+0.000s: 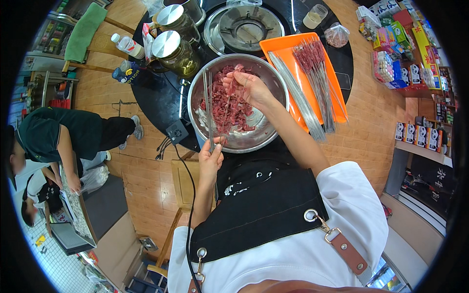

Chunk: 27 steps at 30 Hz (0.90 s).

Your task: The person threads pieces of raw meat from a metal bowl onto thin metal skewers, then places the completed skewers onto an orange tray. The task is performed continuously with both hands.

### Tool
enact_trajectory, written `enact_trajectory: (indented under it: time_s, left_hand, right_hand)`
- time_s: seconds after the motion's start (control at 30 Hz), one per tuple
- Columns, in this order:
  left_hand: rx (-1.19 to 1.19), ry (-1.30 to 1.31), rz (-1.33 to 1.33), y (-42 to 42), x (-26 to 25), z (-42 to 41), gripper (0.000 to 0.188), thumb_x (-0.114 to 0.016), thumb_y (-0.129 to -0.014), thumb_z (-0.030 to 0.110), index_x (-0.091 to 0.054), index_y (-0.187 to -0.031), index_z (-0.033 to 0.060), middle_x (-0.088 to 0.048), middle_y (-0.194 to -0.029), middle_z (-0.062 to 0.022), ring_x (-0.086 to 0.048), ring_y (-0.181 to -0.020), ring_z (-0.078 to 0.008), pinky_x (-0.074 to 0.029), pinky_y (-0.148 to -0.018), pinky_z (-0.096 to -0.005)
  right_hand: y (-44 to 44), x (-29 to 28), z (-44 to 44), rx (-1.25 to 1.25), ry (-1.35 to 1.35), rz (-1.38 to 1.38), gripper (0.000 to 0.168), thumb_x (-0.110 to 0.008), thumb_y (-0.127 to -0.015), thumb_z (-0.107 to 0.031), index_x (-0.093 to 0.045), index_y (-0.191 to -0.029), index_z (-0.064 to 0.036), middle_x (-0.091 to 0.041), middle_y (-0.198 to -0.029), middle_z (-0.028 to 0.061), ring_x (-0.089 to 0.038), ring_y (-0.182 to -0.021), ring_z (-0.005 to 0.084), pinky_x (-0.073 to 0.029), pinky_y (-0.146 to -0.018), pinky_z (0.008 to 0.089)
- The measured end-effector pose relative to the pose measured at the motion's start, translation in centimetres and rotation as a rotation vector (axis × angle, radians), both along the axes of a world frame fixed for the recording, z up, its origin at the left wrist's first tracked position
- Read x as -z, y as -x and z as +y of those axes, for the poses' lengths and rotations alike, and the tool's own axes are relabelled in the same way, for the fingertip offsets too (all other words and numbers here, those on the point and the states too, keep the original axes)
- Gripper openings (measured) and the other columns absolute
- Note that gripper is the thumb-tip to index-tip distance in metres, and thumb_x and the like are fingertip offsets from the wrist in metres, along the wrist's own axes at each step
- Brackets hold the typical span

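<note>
Several thin metal skewers are held upright in my left hand, at the near rim of a large stainless steel bowl. One of them slants apart from the others toward my right hand. Small strips of raw red meat lie heaped in the bowl. Above that heap, my right hand pinches a bit of meat between thumb and fingers, near the slanted skewer's upper end. Whether the tip has pierced the meat is hard to tell.
An orange tray right of the bowl carries bare skewers and meat-threaded skewers. Lidded glass jars, a bottle and a burner stand around it. A cable hangs left; another person stands farther left.
</note>
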State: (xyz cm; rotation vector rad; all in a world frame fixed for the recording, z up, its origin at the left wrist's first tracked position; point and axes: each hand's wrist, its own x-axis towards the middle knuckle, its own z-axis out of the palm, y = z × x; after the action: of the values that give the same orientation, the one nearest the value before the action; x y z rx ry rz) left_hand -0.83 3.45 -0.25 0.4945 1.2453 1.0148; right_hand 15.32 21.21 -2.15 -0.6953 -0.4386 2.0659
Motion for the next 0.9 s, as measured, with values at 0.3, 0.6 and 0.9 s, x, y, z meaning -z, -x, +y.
enact_trajectory:
  time_s: [0.3,0.6,0.9]
  left_hand:
    - [-0.023,-0.017,0.025,-0.5,0.2,0.5,0.020,-0.047,-0.087,0.010,-0.052,-0.105,0.0043,-0.057,-0.081,-0.0003,-0.031,-0.042,0.0005,-0.021,-0.034,-0.0141]
    - [0.031,-0.018,-0.023,0.0,-0.4,0.2,0.020,-0.045,-0.088,0.012,-0.051,-0.106,0.0044,-0.036,-0.050,0.0071,-0.028,-0.037,0.0003,-0.019,-0.033,-0.0144]
    - [0.011,-0.027,-0.175,0.0,0.2,0.0,0.022,-0.042,-0.089,0.010,-0.050,-0.107,0.0026,-0.031,-0.048,0.0068,-0.024,-0.036,0.0000,-0.019,-0.032,-0.0146]
  right_hand:
    - [0.8,-0.1,-1.1,0.031,-0.046,-0.017,0.024,-0.051,-0.086,-0.019,-0.054,-0.096,0.002,-0.060,-0.092,0.0102,-0.059,-0.085,0.0182,-0.049,-0.076,0.0291]
    - [0.1,0.0,0.4,0.026,0.039,-0.026,0.023,-0.051,-0.086,-0.022,-0.055,-0.096,-0.002,-0.060,-0.094,0.0087,-0.059,-0.087,0.0175,-0.048,-0.078,0.0275]
    - [1.2,1.4,-0.6,0.177,0.447,0.178,0.017,-0.054,-0.084,-0.021,-0.056,-0.096,-0.009,-0.061,-0.090,0.0026,-0.059,-0.083,0.0113,-0.047,-0.062,0.0203]
